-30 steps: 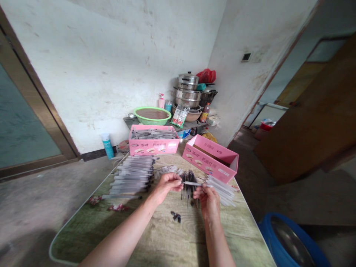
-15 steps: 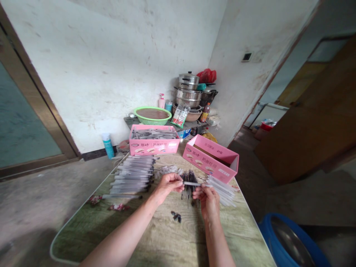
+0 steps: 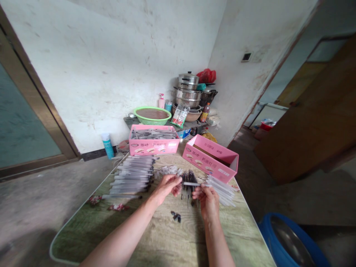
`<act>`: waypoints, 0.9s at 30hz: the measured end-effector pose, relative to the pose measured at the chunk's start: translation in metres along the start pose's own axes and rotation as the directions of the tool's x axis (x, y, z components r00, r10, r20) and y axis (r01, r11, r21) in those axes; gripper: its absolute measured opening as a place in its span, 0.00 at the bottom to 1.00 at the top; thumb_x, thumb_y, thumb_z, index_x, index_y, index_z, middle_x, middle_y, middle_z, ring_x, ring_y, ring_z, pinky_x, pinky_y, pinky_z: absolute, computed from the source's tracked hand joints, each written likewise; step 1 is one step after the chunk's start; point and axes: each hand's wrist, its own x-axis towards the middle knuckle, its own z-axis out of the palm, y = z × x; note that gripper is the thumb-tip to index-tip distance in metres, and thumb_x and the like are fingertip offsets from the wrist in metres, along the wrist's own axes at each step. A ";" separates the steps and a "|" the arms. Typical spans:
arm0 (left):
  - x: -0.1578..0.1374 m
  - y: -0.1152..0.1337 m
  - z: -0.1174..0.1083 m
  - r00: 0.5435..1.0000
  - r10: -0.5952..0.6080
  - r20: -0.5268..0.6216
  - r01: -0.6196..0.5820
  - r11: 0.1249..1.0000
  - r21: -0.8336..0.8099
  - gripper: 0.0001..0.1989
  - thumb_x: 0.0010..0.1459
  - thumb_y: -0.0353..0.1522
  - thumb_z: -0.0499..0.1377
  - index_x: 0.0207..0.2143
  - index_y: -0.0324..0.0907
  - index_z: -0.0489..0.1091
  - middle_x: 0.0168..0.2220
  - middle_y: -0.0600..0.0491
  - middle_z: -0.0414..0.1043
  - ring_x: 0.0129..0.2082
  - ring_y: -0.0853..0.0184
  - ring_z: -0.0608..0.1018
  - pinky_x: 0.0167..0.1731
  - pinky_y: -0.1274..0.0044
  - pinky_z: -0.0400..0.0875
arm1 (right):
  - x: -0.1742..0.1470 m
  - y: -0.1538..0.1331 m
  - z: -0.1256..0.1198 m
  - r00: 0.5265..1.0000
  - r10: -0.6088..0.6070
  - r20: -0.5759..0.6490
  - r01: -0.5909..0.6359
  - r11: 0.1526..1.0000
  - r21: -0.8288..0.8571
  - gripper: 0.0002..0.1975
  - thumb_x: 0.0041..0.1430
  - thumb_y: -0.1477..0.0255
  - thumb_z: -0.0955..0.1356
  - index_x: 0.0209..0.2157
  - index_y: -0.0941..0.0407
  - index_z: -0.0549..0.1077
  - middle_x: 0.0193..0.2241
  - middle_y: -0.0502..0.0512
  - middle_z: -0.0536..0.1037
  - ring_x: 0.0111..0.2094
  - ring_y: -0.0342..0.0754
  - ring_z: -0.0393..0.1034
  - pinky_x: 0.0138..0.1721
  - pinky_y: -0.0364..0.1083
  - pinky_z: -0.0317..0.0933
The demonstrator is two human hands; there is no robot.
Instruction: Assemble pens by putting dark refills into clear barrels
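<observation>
A translucent pen barrel [image 3: 191, 184] is held level between my two hands, over a bundle of dark pen refills [image 3: 189, 176]. My right hand [image 3: 208, 198] pinches its right end. The fingers of my left hand [image 3: 168, 187] are closed at its left end and hide the tip. Several small black caps [image 3: 176, 216] lie on the table below my hands. Rows of pens [image 3: 132, 176] with dark ends lie to the left. More clear barrels [image 3: 221, 190] lie right of my right hand, and small whitish pieces [image 3: 168, 170] sit beyond my left.
A pink box [image 3: 154, 145] full of pen parts stands at the table's back; another pink box [image 3: 210, 157] sits right of it. Behind are a green basin [image 3: 152, 119], stacked pots [image 3: 188, 97] and a bottle [image 3: 205, 113]. A blue tub [image 3: 268, 226] stands beside the table's right edge.
My left fingers have shifted slightly at the barrel's left end, and the dark tip there no longer shows. My right hand and the barrel are almost still.
</observation>
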 end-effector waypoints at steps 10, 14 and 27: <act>0.004 -0.004 0.001 0.996 0.083 0.028 -0.083 0.996 0.033 0.20 0.45 0.43 0.69 0.29 0.36 0.69 0.20 0.54 0.70 0.18 0.73 0.71 0.19 0.81 0.67 | 0.000 0.001 0.000 1.000 -0.006 0.005 0.006 1.000 -0.017 0.13 0.45 0.65 0.76 0.25 0.59 0.73 0.20 0.54 0.78 0.17 0.46 0.72 0.17 0.43 0.67; 0.004 -0.003 0.002 0.995 0.098 -0.022 -0.098 0.995 0.020 0.22 0.43 0.43 0.70 0.33 0.36 0.70 0.24 0.54 0.72 0.20 0.71 0.74 0.21 0.80 0.69 | 0.000 0.001 0.000 1.000 -0.002 -0.003 0.002 1.000 -0.014 0.13 0.45 0.65 0.76 0.25 0.59 0.73 0.20 0.55 0.78 0.17 0.46 0.72 0.17 0.43 0.67; 0.004 -0.004 0.002 0.995 0.096 -0.032 -0.092 0.990 0.106 0.21 0.45 0.45 0.67 0.33 0.38 0.70 0.23 0.55 0.71 0.17 0.73 0.72 0.15 0.83 0.64 | 0.001 0.002 -0.001 1.000 0.000 -0.014 0.000 1.000 -0.006 0.13 0.44 0.65 0.76 0.24 0.58 0.72 0.20 0.54 0.78 0.17 0.46 0.72 0.16 0.43 0.67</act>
